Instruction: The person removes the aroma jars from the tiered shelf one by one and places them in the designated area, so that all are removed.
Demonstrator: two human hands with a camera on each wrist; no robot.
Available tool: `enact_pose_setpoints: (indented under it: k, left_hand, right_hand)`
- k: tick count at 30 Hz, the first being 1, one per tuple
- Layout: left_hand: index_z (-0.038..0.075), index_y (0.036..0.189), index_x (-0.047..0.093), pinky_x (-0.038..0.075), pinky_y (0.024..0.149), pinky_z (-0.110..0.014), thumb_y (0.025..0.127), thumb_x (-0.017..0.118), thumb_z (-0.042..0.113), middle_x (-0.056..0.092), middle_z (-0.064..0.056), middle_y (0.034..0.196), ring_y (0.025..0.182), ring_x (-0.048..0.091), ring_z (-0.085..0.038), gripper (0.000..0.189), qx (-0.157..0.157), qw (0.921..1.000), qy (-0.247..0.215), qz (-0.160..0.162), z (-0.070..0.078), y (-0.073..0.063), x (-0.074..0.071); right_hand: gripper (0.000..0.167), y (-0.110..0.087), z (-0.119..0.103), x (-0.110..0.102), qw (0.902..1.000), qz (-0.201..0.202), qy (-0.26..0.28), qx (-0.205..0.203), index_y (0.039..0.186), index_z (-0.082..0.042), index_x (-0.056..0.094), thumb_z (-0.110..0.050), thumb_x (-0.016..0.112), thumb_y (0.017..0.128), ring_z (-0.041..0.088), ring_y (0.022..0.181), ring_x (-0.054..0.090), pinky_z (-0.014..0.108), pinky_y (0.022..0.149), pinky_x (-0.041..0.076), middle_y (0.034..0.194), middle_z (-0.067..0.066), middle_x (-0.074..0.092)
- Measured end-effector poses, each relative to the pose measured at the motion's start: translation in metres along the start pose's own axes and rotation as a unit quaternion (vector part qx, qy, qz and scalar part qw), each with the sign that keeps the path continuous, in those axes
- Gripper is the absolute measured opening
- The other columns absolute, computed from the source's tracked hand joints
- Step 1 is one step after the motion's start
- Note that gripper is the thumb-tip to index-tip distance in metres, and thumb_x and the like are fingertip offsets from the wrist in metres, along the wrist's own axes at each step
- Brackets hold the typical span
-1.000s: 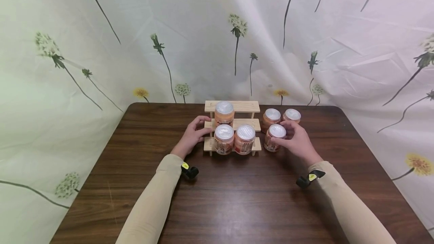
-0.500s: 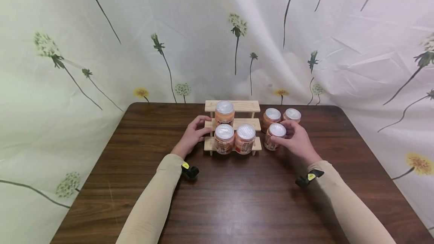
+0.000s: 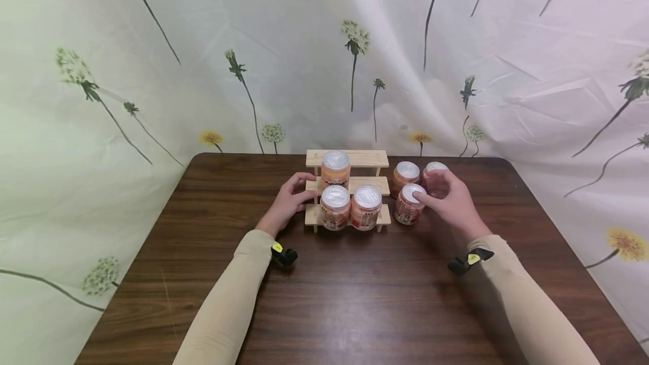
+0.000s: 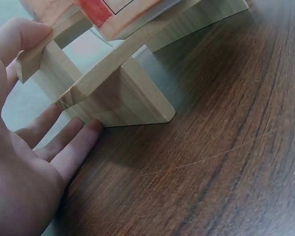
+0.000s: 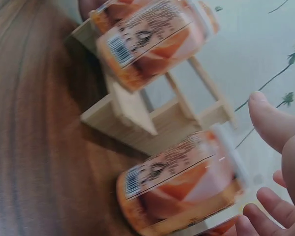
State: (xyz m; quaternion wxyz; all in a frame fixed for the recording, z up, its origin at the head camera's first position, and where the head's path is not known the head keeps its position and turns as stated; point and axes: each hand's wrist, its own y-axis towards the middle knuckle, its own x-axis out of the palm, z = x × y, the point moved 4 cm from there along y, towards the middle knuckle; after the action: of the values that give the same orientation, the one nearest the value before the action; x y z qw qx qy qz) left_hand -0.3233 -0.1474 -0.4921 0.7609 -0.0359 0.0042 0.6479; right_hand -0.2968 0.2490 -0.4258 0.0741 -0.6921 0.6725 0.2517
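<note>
My left hand point(image 3: 288, 203) holds the left end of a three-tier wooden rack point(image 3: 369, 159). In the left wrist view, its thumb lies over a shelf end and other fingers touch the side panel point(image 4: 132, 98). My right hand point(image 3: 454, 205) is open beside a fruit jar point(image 3: 407, 211) that stands upright on the table, right of the rack. The right wrist view shows the thumb and fingers spread clear of that jar point(image 5: 182, 184). Two similar jars stand side by side on the lowest shelf point(image 3: 335, 214), and one on the middle shelf point(image 3: 336, 174).
Behind the front jar stand two more jars, a left one point(image 3: 405, 176) and a right one point(image 3: 434, 167) partly hidden by my right hand. A brown wood-grain table point(image 3: 355, 297) carries everything. A dandelion-print cloth point(image 3: 304, 61) hangs behind its far edge.
My right hand has let go of the front jar and drawn slightly to the right, its fingers spreading. That jar sits a touch farther back. The left hand and rack have not moved.
</note>
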Motion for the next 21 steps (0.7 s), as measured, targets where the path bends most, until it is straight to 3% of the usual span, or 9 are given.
enact_pose_setpoints:
  k: [11,16,21]
  left_hand:
    - [0.016,0.137,0.057,0.058,0.083,-0.036,0.1,0.072,0.017,0.055,-0.013,0.143,0.114,0.062,-0.024,0.04,-0.001,1.0,0.003,0.005,0.001,0.0,-0.002]
    - [0.015,0.137,0.057,0.057,0.082,-0.035,0.1,0.072,0.018,0.054,-0.014,0.143,0.115,0.061,-0.025,0.04,-0.004,1.0,0.004,0.004,0.0,0.001,-0.002]
    - [0.018,0.135,0.058,0.057,0.08,-0.034,0.1,0.073,0.019,0.054,-0.012,0.143,0.116,0.06,-0.026,0.038,-0.005,0.9999,0.009,0.006,-0.001,0.002,-0.002]
  right_hand:
    - [0.057,0.016,-0.037,-0.001,0.9994,-0.007,0.02,-0.029,0.137,0.001,0.056,-0.019,0.083,0.092,0.042,0.122,0.061,0.045,0.105,0.053,0.13,0.023,0.063]
    - [0.057,0.022,-0.048,0.008,0.9987,-0.02,0.02,-0.042,0.138,-0.002,0.057,-0.023,0.083,0.092,0.04,0.127,0.06,0.058,0.108,0.047,0.135,0.025,0.063]
    - [0.057,0.028,-0.063,0.02,0.9964,-0.046,0.037,-0.06,0.142,-0.005,0.056,-0.022,0.081,0.094,0.038,0.133,0.057,0.059,0.109,0.045,0.139,0.021,0.062]
